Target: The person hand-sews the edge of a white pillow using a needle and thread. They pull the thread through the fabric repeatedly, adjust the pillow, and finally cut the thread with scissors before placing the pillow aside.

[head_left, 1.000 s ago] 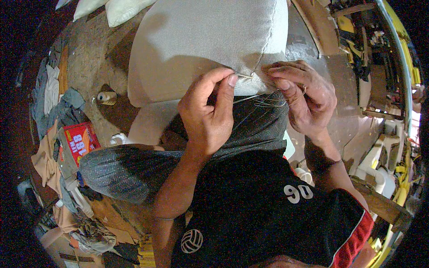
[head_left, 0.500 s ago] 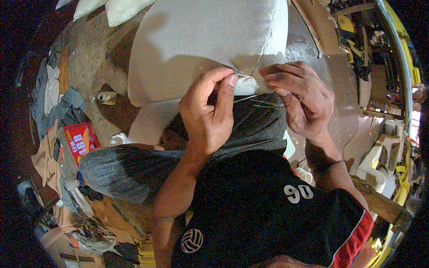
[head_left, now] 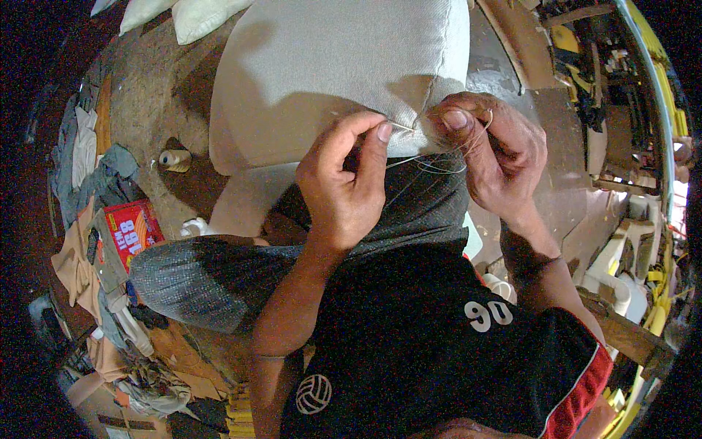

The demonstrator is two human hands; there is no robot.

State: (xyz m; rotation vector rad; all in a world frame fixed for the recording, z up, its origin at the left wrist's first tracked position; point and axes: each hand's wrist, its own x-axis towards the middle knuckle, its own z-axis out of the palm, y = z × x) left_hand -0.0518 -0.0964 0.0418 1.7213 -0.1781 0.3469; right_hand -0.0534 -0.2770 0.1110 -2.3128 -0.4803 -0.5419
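Since the earlier frame, the thumb of the right hand (head_left: 508, 168) has moved up over its fingers. From afar I see the left hand (head_left: 342, 192), its grip pinching a thin needle-like piece (head_left: 402, 126); this points rightward, slightly down, to the corner of the pale cushion (head_left: 329, 58). Right grip, just beside its far end, pinches thread (head_left: 488, 121).

Stained brown floor (head_left: 146, 88); uneven light
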